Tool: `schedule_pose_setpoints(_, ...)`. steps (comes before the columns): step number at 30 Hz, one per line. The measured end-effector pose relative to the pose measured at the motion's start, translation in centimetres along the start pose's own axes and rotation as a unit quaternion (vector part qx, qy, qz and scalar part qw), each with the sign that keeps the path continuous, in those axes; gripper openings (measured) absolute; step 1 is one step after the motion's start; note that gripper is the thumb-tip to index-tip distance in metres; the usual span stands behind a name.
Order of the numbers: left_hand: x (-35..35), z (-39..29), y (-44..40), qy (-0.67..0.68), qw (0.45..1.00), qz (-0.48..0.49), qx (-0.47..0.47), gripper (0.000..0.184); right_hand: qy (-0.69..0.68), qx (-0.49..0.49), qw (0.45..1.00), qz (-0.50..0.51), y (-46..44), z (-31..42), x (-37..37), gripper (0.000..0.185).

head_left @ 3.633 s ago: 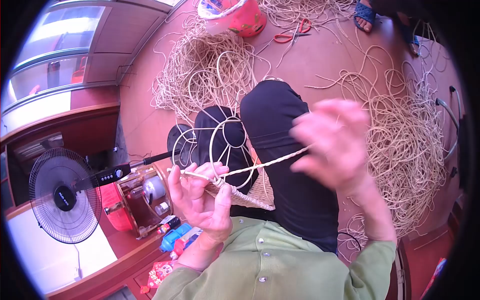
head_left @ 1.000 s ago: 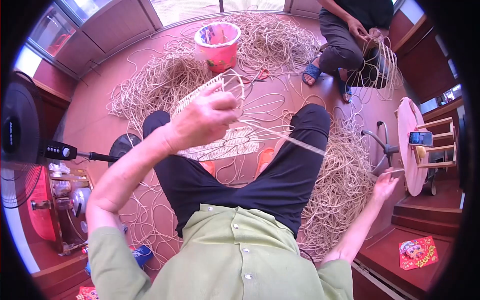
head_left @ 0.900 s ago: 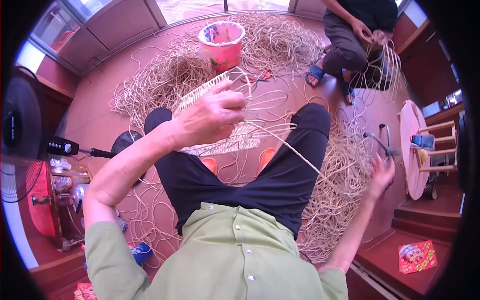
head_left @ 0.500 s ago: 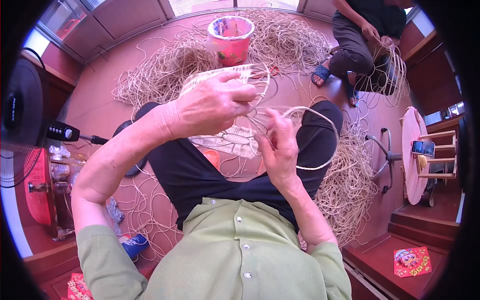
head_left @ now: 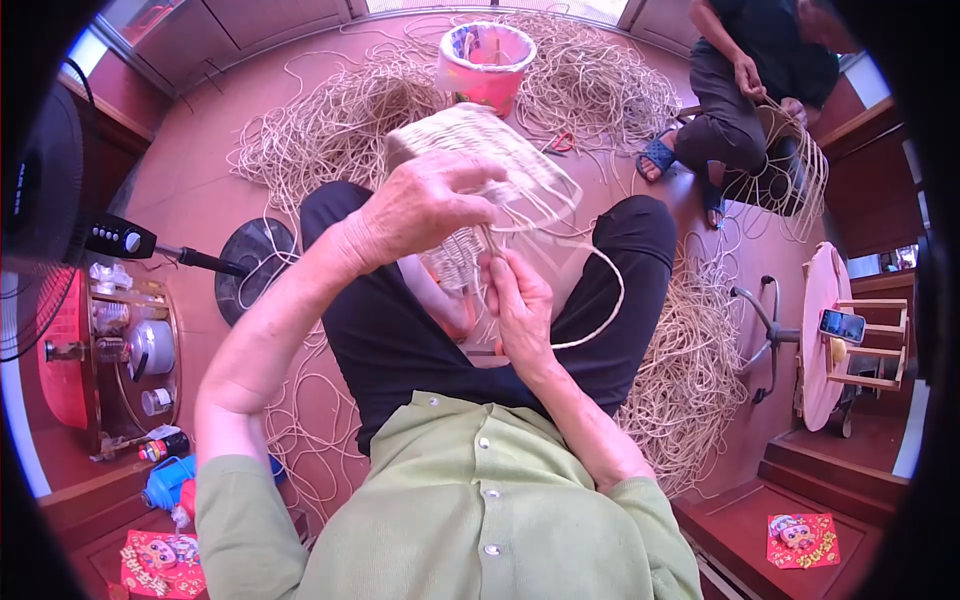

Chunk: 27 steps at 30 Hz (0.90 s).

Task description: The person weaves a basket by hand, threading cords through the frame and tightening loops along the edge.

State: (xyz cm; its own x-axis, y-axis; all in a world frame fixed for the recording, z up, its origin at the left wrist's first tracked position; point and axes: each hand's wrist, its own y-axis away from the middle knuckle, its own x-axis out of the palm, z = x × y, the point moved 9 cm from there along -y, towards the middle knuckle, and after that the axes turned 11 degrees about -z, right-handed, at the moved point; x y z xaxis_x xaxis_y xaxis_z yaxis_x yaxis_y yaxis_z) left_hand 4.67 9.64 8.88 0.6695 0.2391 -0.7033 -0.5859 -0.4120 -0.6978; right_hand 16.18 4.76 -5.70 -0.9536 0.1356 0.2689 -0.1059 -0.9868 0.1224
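Observation:
A woven piece of pale cord (head_left: 465, 140), perhaps a basket or bag, hangs between my knees, with loops at its right edge. My left hand (head_left: 425, 210) lies over it with bent fingers, closed around cord strands at its near edge; the fingertips are partly hidden. Just below, my right hand (head_left: 518, 300) pinches a strand of cord (head_left: 488, 240) between thumb and fingers. From there a long loop of cord (head_left: 618, 285) curves out over my right knee. More of the weave (head_left: 455, 262) shows underneath my left hand.
Piles of loose cord (head_left: 340, 130) cover the floor ahead and at right (head_left: 685, 370). A pink bucket (head_left: 488, 75) stands in front. Pink scissors (head_left: 563, 143) lie nearby. A fan (head_left: 130, 240) stands left. Another person (head_left: 745, 110) handles cord at upper right.
The woven piece has turned and tilted up. My right hand has moved left and down, closing on the strand near my left hand. The view has shifted slightly.

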Motion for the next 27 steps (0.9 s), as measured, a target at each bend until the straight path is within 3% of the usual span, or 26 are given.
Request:
schedule_pose_setpoints(5, 1.6, -1.9, 1.0, 0.183, 0.976, -0.083, -0.085, 0.03, -0.001, 0.043, 0.999, -0.006, 4.1, 1.7, -2.2, 0.021)
schedule_pose_setpoints(9, 2.7, -2.3, 1.9, 0.219, 0.944, -0.18, -0.168, 0.048, -0.04, 0.02, 0.999, -0.009, 4.0, 1.9, -3.3, 0.021)
schedule_pose_setpoints(11, 3.2, -2.2, 3.1, 0.169, 0.92, -0.23, -0.267, 0.048, 0.048, 0.002, 0.999, -0.022, 3.6, 2.4, -3.4, 0.021)
schedule_pose_setpoints(13, 4.4, -2.2, 5.3, 0.162, 0.888, -0.251, -0.351, 0.049, 0.097, 0.021, 0.995, -0.025, 3.4, 1.7, -4.0, 0.021)
schedule_pose_setpoints(14, 5.4, -2.2, 6.1, 0.223, 0.856, -0.268, -0.383, 0.039, 0.119, 0.003, 0.993, -0.023, 3.2, 1.9, -4.4, 0.019)
schedule_pose_setpoints(16, 8.2, -3.3, 8.0, 0.374, 0.757, -0.165, -0.51, 0.028, 0.17, -0.029, 0.985, -0.016, 3.5, 3.0, -4.7, 0.018)
schedule_pose_setpoints(18, 8.0, -3.7, 7.5, 0.362, 0.792, -0.178, -0.458, 0.022, 0.346, -0.08, 0.934, 0.022, 3.9, 4.3, -4.7, 0.023)
schedule_pose_setpoints(20, 8.6, -3.4, 7.4, 0.404, 0.776, -0.167, -0.454, 0.025, 0.434, -0.21, 0.876, 0.011, 4.5, 5.7, -4.5, 0.03)
schedule_pose_setpoints(22, 9.1, -3.5, 7.3, 0.424, 0.769, -0.152, -0.453, 0.026, 0.51, -0.24, 0.826, 0.01, 4.8, 6.8, -3.8, 0.028)
schedule_pose_setpoints(23, 10.1, -3.5, 8.1, 0.475, 0.702, -0.115, -0.518, 0.028, 0.547, -0.253, 0.798, 0.007, 5.1, 7.6, -3.3, 0.026)
schedule_pose_setpoints(26, 11.0, -3.2, 8.8, 0.53, 0.653, -0.116, -0.529, 0.031, 0.541, -0.215, 0.808, 0.095, 6.3, 8.4, -1.1, 0.018)
schedule_pose_setpoints(27, 10.8, -3.1, 8.7, 0.509, 0.689, -0.115, -0.503, 0.03, 0.51, -0.227, 0.824, 0.093, 6.5, 8.8, -0.1, 0.017)
